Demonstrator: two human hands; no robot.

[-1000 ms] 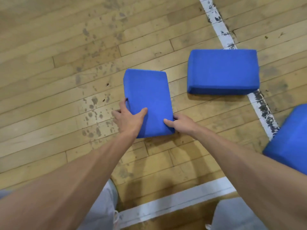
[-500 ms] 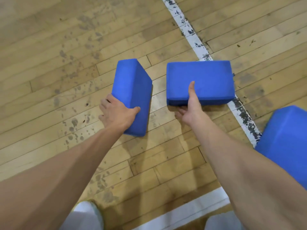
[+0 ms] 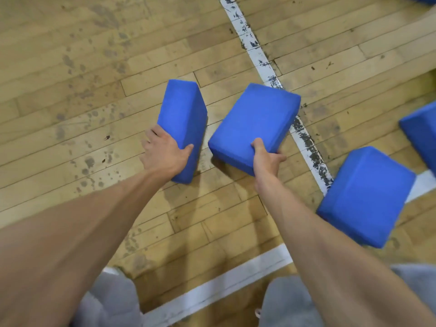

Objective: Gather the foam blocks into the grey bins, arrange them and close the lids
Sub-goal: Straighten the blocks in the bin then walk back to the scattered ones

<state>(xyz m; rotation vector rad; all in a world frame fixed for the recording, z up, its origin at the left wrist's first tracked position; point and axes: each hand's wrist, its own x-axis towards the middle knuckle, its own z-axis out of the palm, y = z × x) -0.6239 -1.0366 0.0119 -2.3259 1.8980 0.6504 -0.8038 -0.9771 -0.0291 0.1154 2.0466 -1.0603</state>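
Two blue foam blocks are in my hands above a wooden gym floor. My left hand [image 3: 165, 154] grips the near end of the left block [image 3: 182, 116], which is turned up on its long edge. My right hand [image 3: 266, 159] holds the near corner of the second block [image 3: 254, 123], thumb on top and fingers underneath, and that block is tilted with its far end towards the white line. A third blue block [image 3: 365, 197] lies on the floor to the right. No grey bin is in view.
A worn white floor line [image 3: 264, 67] runs from top centre down to the right, and another white line [image 3: 212, 289] crosses near my feet. A further blue block [image 3: 422, 135] sits at the right edge. My grey trouser legs [image 3: 111, 300] fill the bottom.
My right hand has closed on the second block and lifted and turned it off the floor. My left hand still holds the first block on its edge. The view shifted left, showing more blocks at right.
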